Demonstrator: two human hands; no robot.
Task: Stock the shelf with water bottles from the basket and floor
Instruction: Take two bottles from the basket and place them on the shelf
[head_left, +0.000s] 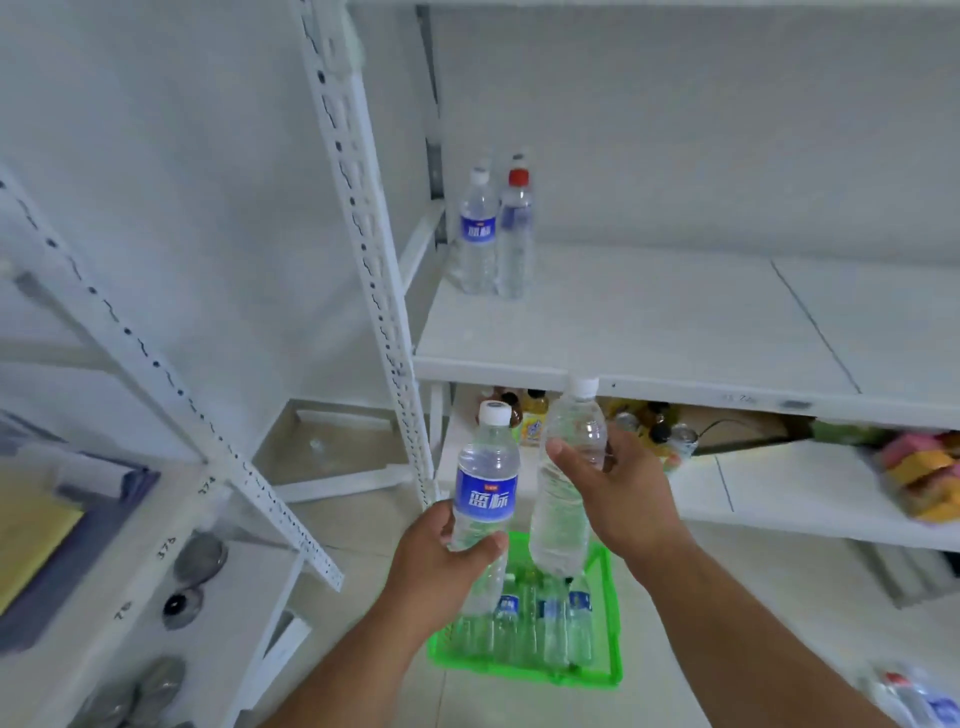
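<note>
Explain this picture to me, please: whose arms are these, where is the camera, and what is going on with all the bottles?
No machine here: a person wears one camera on the head, looking down at their own arms. The left hand holds a blue-labelled water bottle; the right hand holds an unlabelled bottle. Below them, a green basket on the floor holds more bottles. Two bottles already stand at the back left of the white shelf, which the person faces.

You hold two water bottles, one in your left hand, one in your right hand. Two more bottles stand on the shelf. Below it, one green basket holds several bottles, count unclear.
</note>
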